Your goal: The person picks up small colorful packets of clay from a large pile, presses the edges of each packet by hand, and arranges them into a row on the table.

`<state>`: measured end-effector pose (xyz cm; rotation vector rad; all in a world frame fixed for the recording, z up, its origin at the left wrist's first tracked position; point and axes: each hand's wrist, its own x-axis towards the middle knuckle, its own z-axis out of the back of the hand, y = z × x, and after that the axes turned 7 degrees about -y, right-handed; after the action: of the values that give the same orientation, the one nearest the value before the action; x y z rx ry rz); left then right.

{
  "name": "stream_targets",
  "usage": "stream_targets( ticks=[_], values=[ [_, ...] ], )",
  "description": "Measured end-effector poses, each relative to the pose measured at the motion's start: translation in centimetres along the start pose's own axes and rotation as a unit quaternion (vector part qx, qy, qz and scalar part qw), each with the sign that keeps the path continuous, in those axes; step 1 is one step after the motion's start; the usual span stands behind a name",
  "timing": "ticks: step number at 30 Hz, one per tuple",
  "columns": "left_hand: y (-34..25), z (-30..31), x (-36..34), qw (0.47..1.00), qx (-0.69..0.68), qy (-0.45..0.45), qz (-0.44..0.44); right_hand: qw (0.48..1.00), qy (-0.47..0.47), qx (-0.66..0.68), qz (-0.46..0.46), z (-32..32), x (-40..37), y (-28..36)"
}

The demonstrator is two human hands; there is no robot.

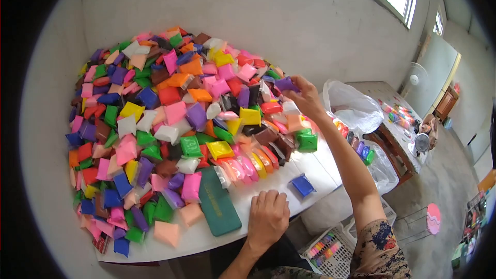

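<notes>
The right hand (306,97) has its grip pinching a purple packet (285,84) at the pile's edge, above and right of the green case (219,202). The left hand (268,218), fingers curled, grip unclear, sits right of the case by the surface's (178,252) front edge; open room separates it from the blue packet (302,185).

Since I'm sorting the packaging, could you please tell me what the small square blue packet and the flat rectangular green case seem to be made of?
The small square blue packet looks like clear, glossy plastic film around a blue filling; its edges catch light. The flat rectangular green case looks satin, perhaps plastic or coated card, given its smooth, even face.
</notes>
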<state>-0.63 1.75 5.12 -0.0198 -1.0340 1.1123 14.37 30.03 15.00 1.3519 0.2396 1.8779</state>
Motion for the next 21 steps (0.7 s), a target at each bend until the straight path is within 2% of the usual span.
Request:
stream_targets(
  ticks=[2, 3, 4, 5, 6, 7, 8, 11, 13, 14, 16, 17, 18, 21],
  values=[
    [0.3, 0.0, -0.1, 0.997, -0.064, -0.048, 0.014, 0.991, 0.107, 0.067, -0.039, 3.3, -4.5, 4.2],
    [0.5, -0.1, -0.2, 0.993, -0.093, -0.073, 0.022, 0.968, 0.154, 0.137, -0.142, 4.2, -7.6, 5.1],
    [0.7, -0.3, -0.4, 0.983, -0.136, -0.117, 0.048, 0.923, 0.216, 0.265, -0.179, 4.9, -10.5, 7.0],
    [0.8, -0.3, -0.6, 0.977, -0.145, -0.143, 0.066, 0.902, 0.235, 0.264, -0.249, 5.4, -13.7, 8.0],
    [0.8, -0.2, -0.9, 0.97, -0.153, -0.169, 0.084, 0.905, 0.284, 0.169, -0.27, 5.8, -16.2, 7.9],
    [0.8, -0.1, -1.0, 0.963, -0.161, -0.194, 0.1, 0.906, 0.291, 0.149, -0.268, 6.2, -18.1, 9.9],
    [0.7, -0.1, -1.0, 0.961, -0.158, -0.208, 0.091, 0.936, 0.295, 0.057, -0.182, 6.3, -19.2, 10.6],
    [0.7, -0.1, -1.0, 0.97, -0.128, -0.191, 0.08, 0.966, 0.252, -0.045, -0.029, 6.2, -19.7, 10.0],
    [0.8, -0.3, -1.0, 0.972, -0.109, -0.193, 0.079, 0.935, 0.32, -0.13, -0.078, 6.5, -18.2, 9.5],
    [0.9, -0.3, -1.0, 0.972, -0.108, -0.194, 0.08, 0.918, 0.353, -0.115, -0.138, 6.5, -17.4, 8.6],
    [0.9, -0.2, -1.0, 0.971, -0.11, -0.194, 0.086, 0.9, 0.415, -0.026, -0.128, 7.3, -15.7, 8.0],
    [1.0, -0.2, -1.0, 0.97, -0.114, -0.195, 0.089, 0.902, 0.424, 0.032, -0.081, 7.3, -15.4, 7.2],
    [1.2, -0.3, -1.2, 0.972, -0.113, -0.174, 0.108, 0.89, 0.447, 0.037, -0.079, 7.2, -15.0, 7.2],
    [1.3, -0.3, -0.9, 0.981, -0.089, -0.158, 0.074, 0.88, 0.468, 0.014, -0.078, 6.4, -14.8, 8.9]
  ],
)
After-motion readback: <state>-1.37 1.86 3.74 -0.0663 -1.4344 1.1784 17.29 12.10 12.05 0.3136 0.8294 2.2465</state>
